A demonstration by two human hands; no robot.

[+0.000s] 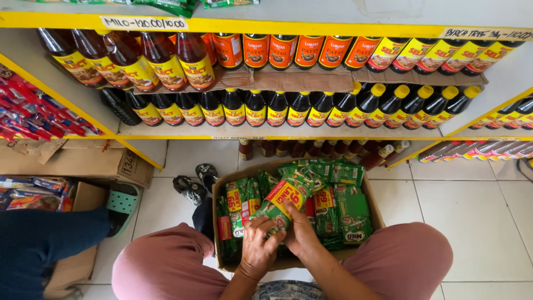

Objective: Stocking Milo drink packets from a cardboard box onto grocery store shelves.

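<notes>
I crouch over an open cardboard box [375,212] on the tiled floor, between my knees in pink trousers. The box is full of green sachet strips [338,205] with red and yellow tags. My left hand [259,245] and my right hand [301,233] are both closed on one bundle of green sachets [280,203], held just above the box's near left part. The bundle carries a red and yellow tag and tilts up to the right.
Yellow-edged shelves [277,25] ahead hold rows of dark sauce bottles [277,108]. Red sachets [33,114] hang at the left. A flat cardboard carton [78,161] lies at left. Another person's blue-trousered leg and teal sandal [122,203] stand at left; dark sandals [194,183] lie nearby.
</notes>
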